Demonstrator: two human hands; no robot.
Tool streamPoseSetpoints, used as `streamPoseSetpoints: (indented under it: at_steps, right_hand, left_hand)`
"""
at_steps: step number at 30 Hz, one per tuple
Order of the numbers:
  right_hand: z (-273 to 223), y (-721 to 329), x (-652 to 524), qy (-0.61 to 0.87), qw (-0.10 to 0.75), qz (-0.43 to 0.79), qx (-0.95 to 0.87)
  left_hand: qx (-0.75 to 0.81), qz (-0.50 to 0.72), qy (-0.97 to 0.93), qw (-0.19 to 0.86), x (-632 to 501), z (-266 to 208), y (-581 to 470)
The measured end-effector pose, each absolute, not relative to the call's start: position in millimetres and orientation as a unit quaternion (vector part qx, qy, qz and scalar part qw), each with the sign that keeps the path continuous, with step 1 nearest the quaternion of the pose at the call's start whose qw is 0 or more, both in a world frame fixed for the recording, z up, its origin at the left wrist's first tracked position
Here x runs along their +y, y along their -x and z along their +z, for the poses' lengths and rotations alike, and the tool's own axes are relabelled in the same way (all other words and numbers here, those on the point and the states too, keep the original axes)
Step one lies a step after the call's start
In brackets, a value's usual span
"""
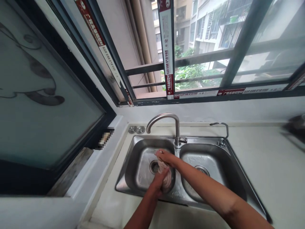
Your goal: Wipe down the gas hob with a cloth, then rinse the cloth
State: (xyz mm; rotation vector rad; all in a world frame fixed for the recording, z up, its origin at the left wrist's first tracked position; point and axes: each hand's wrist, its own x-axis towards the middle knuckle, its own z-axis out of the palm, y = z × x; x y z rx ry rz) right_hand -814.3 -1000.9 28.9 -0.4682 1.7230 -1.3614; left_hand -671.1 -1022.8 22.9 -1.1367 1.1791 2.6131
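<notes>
A wet-looking, light beige cloth (168, 178) is bunched and twisted between my two hands over the left sink basin (140, 173). My right hand (165, 156) grips its upper end, fingers wrapped round it. Lower down, my left hand (161, 180) is closed on the cloth's middle, and a loose part hangs beyond it on the right. Just left of the cloth lies the round drain (154, 166), partly covered by it. The curved metal faucet (177, 127) rises behind my hands, with no stream showing from its spout.
To the right is a second basin (214, 160) with its own drain, crossed by my right forearm. A small thin tap (226, 128) stands at its back corner. Two round metal strainers (136, 129) sit on the counter (269, 159). A window (197, 73) spans the back.
</notes>
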Motion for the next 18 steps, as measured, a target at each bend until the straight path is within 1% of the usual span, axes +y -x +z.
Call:
streamPoseSetpoints:
  at_steps: [2,4,6,8,12,18]
  right_hand:
    - [40,816,-981,0.189,0.467,-0.591,0.629]
    - [50,814,-961,0.17,0.495,-0.667,0.53]
    - [56,807,-945,0.128,0.501,-0.754,0.405]
    - [60,795,-935,0.088,0.488,-0.812,0.308]
    - [73,770,-927,0.076,0.47,-0.839,0.264]
    - [118,770,-923,0.141,0.477,-0.81,0.31]
  left_hand:
    - [0.335,0.877,0.34,0.052,-1022,34,656]
    - [0.244,0.93,0.27,0.06,-1018,48,646]
    - [0.139,0.972,0.18,0.057,-1010,63,640]
    - [0.077,0.986,0.127,0.068,-999,75,639]
    - [0.064,0.987,0.109,0.102,-979,88,641]
    - [0.116,0.978,0.081,0.153,-979,109,637]
